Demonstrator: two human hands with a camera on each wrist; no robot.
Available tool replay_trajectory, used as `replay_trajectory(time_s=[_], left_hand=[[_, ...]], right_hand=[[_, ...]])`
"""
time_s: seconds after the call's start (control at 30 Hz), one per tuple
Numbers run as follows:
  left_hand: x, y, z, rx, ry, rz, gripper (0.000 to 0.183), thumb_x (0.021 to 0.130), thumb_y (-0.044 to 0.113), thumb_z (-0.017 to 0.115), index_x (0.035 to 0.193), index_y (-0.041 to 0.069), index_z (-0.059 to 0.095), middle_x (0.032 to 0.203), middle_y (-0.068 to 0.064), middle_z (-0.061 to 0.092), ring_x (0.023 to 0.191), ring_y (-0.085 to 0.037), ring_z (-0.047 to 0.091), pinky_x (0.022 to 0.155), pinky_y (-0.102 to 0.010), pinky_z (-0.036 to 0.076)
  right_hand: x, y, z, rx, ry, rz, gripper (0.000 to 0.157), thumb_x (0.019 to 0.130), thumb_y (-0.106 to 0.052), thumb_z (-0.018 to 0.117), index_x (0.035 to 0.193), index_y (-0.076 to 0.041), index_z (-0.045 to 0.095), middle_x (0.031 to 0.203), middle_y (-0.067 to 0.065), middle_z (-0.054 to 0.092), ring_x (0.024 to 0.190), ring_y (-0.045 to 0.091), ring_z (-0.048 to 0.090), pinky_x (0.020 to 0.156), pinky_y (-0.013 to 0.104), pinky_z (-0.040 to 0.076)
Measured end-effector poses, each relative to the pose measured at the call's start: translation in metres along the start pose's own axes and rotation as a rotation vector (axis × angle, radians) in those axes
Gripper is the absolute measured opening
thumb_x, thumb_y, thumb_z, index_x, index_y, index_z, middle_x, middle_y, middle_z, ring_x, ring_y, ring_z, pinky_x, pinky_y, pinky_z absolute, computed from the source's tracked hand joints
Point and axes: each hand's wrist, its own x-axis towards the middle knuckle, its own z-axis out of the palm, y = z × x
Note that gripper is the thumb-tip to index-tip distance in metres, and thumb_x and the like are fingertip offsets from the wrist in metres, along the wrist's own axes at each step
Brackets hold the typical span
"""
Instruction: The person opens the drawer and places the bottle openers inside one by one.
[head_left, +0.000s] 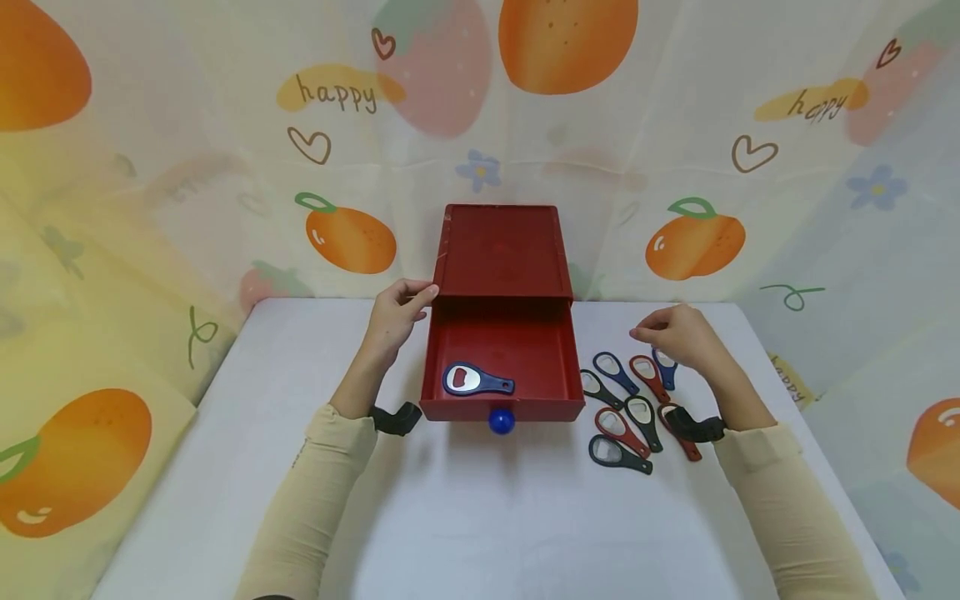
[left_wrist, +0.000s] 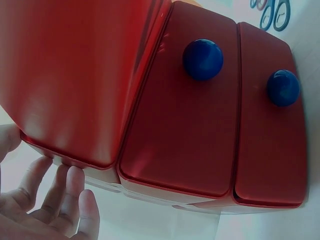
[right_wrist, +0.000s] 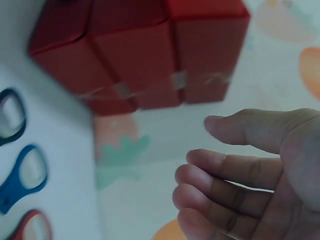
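A red drawer cabinet [head_left: 501, 250] stands at the back of the table, its top drawer [head_left: 540, 342] pulled out. One blue bottle opener [head_left: 491, 384] lies flat inside that drawer, near its front wall. My left hand [head_left: 396, 317] touches the cabinet's left side near the top with its fingertips; the left wrist view shows the fingers fairly straight along that side. To the right, my right hand [head_left: 681, 335] hovers above several bottle openers [head_left: 641, 421] in blue, red and dark green. Nothing is between its thumb and fingers in the right wrist view.
Two lower drawers with blue knobs [left_wrist: 202, 60] are closed beneath the pulled-out one. The top drawer's blue knob [head_left: 501, 421] sticks out over the white table [head_left: 480, 525]. A fruit-patterned cloth [head_left: 480, 125] hangs close behind the cabinet.
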Motion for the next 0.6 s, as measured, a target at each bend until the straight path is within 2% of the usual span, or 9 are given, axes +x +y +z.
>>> replay_trajectory(time_s=[0.23,0.4,0.6], left_hand=[[0.0,-0.001,0.0,-0.004,-0.003,0.004,0.045,0.094,0.037,0.062,0.124,0.004,0.059,0.126,-0.016,0.061,0.113,-0.026,0.058,0.099,-0.043,0.052],[0.001,0.0,-0.001,-0.008,-0.003,0.008,0.044,0.095,0.035,0.061,0.124,0.003,0.059,0.126,-0.017,0.061,0.113,-0.026,0.058,0.1,-0.045,0.051],[0.001,0.0,-0.001,-0.003,-0.007,0.001,0.044,0.095,0.036,0.061,0.124,0.003,0.059,0.125,-0.017,0.062,0.112,-0.025,0.058,0.098,-0.042,0.052]], right_hand=[[0.006,0.027,0.018,-0.07,0.032,0.068,0.037,0.094,-0.026,0.062,0.103,0.01,0.069,0.094,0.025,0.07,0.08,0.032,0.061,0.075,0.046,0.057],[0.014,0.046,0.025,-0.112,0.035,0.108,0.035,0.094,-0.022,0.062,0.101,0.012,0.068,0.087,0.024,0.069,0.074,0.03,0.06,0.068,0.041,0.055],[0.022,0.069,0.032,-0.144,-0.016,0.251,0.036,0.093,-0.022,0.062,0.101,0.012,0.066,0.085,0.022,0.066,0.075,0.031,0.057,0.067,0.04,0.053]])
